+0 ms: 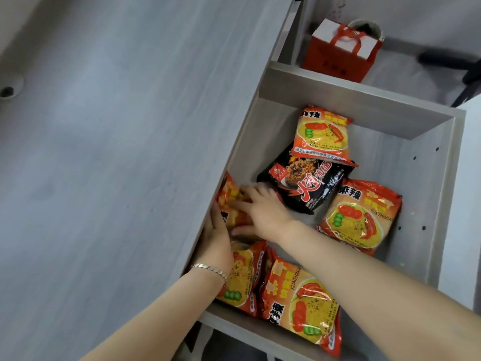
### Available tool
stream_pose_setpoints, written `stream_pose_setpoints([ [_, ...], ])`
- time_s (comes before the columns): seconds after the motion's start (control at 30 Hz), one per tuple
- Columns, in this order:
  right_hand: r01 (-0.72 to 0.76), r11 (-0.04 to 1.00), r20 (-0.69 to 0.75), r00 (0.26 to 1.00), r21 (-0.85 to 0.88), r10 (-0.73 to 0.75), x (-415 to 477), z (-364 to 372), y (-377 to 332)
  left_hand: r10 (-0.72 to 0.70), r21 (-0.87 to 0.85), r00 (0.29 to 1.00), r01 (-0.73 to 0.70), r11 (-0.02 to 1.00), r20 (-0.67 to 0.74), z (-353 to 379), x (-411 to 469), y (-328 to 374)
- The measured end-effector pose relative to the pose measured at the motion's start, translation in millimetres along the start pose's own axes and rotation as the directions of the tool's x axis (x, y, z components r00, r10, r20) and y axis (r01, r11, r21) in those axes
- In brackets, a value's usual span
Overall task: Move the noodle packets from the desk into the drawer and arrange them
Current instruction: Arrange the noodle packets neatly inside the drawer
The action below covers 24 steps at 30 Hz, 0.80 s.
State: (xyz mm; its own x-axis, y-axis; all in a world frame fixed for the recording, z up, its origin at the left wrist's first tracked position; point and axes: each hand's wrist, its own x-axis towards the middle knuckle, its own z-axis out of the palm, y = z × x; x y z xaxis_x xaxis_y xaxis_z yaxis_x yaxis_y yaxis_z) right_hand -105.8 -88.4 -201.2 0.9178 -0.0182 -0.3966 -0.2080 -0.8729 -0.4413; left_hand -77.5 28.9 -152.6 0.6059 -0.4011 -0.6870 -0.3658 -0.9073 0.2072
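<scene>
Both hands hold one orange packet in the drawer, tucked under the counter edge: left hand beside it, right hand flat on top (fingers spread).

five orange noodle packets lay in the drawer, plus one black noodle packet. one red gift bag stood beyond it.
</scene>
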Motion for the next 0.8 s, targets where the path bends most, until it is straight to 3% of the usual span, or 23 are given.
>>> stream_pose_setpoints([
  [0.1, 0.039, 0.989, 0.021, 0.999, 0.139, -0.043, -3.1, 6.6, -5.2, -0.049, 0.188, 0.996, 0.061, 0.980, -0.068, 8.6, -1.3, -5.6],
  [0.2, 0.001, 0.924, 0.020, 1.000, 0.382, -0.010, -6.9, 7.9, -4.6, -0.013, 0.172, 0.998, 0.022, 0.985, -0.054, 16.9, 1.7, -9.8],
  [0.3, -0.120, 0.748, -0.061, 0.976, 0.652, 0.210, -16.0, -13.0, 3.9, 0.019, 0.163, 0.999, -0.014, 0.987, -0.031, 20.9, 7.0, -6.0],
  [0.4, -0.222, 0.749, -0.312, 0.808, 0.624, 0.499, -43.9, -36.8, 28.2, 0.069, 0.376, 0.996, -0.086, 0.923, 0.058, 14.1, 10.5, 6.4],
  [0.47, -0.393, 0.744, -0.442, 0.619, 0.540, 0.649, -66.7, -43.7, 49.9, 0.069, 0.484, 0.996, -0.088, 0.870, 0.056, 11.1, 13.0, 15.0],
  [0.5, -0.522, 0.670, -0.427, 0.518, 0.528, 0.741, -76.5, -44.3, 61.3, 0.098, 0.505, 0.995, -0.098, 0.858, 0.026, 8.3, 14.5, 21.4],
  [0.57, -0.740, 0.367, -0.182, 0.323, 0.564, 0.929, -86.8, -41.7, 78.9, 0.192, 0.501, 0.981, -0.148, 0.853, -0.038, 7.1, 20.0, 29.7],
  [0.63, -0.811, 0.129, 0.081, 0.212, 0.571, 0.974, -87.2, -36.0, 89.4, 0.275, 0.505, 0.960, -0.209, 0.837, -0.059, 6.5, 27.9, 34.3],
  [0.7, -0.837, 0.056, 0.189, 0.187, 0.544, 0.964, -83.4, -25.8, 95.2, 0.282, 0.491, 0.959, -0.229, 0.841, -0.035, 6.9, 37.5, 34.7],
  [0.8, -0.843, 0.034, 0.201, 0.167, 0.537, 0.965, -79.3, -9.8, 97.9, 0.157, 0.406, 0.984, -0.180, 0.896, 0.090, 7.0, 49.2, 30.7],
])
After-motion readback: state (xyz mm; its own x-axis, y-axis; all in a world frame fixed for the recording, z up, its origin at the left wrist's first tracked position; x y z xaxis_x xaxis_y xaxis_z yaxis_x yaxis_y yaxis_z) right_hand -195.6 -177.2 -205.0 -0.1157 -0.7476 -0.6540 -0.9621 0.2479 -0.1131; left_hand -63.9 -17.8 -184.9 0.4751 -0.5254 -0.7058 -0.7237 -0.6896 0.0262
